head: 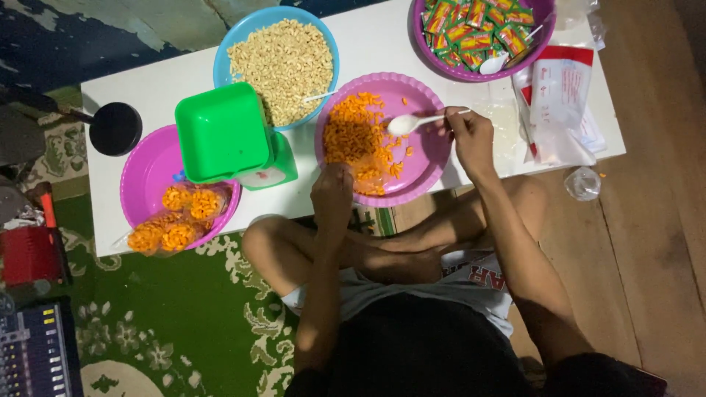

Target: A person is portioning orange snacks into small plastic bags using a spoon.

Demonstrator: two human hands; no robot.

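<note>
On the white surface [382, 44], left to right: a pink plastic bowl [147, 176] holding four clear bags of orange snacks [176, 217], and one green scale [228, 136]. The left hand [332, 195] rests at the scalloped pink plate [426, 158]; whether its grip holds anything cannot be told. The one white plastic spoon [415, 121] lies left-right, bowl pointing left over the plate, its handle pinched in the right hand [471, 140].

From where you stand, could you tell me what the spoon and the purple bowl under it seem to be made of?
The spoon in the right hand looks like thin white plastic, smooth and slightly glossy. The purple bowl also looks plastic: uniform bright colour, moulded scalloped rim, soft sheen. Neither can be confirmed by sight alone.
</note>
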